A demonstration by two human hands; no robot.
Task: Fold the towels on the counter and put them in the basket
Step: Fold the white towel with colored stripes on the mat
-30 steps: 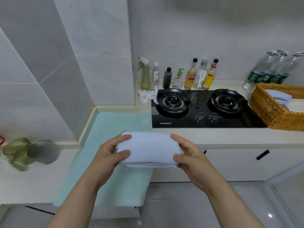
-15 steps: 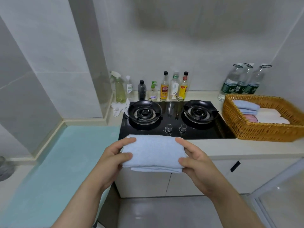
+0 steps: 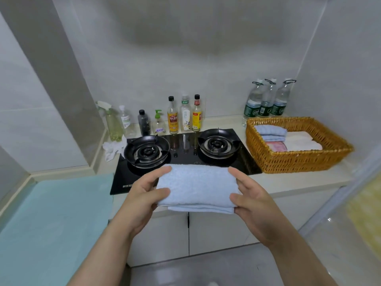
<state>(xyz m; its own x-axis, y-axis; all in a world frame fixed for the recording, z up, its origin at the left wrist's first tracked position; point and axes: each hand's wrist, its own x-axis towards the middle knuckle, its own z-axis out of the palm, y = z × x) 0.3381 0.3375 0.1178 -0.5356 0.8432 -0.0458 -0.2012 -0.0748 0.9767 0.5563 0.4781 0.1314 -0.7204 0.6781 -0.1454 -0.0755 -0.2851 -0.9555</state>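
**Folded blue towel held in both hands, not yet in the basket**

The blue towel sits centre frame, in the air over the counter's front edge, below the stove. The left hand grips its left end and the right hand grips its right end, thumbs on top and fingers underneath. The hands are apart, one per end. My read is that the two-ended grip keeps the stacked layers square so the fold survives the carry.

The wicker basket is at middle right on the counter, well apart from the towel. It already holds folded blue towels, white ones and a pink one, packed in rows. I can't see how much room is left at the front.

The surface is a pale counter with white cabinets below it. A teal sheet covers the lower-left run; I can't tell whether it's a mat or a towel. Condiment bottles line the wall behind the stove, with a spray bottle and a crumpled white rag to their left. Water bottles stand behind the basket. The walls are grey tile.
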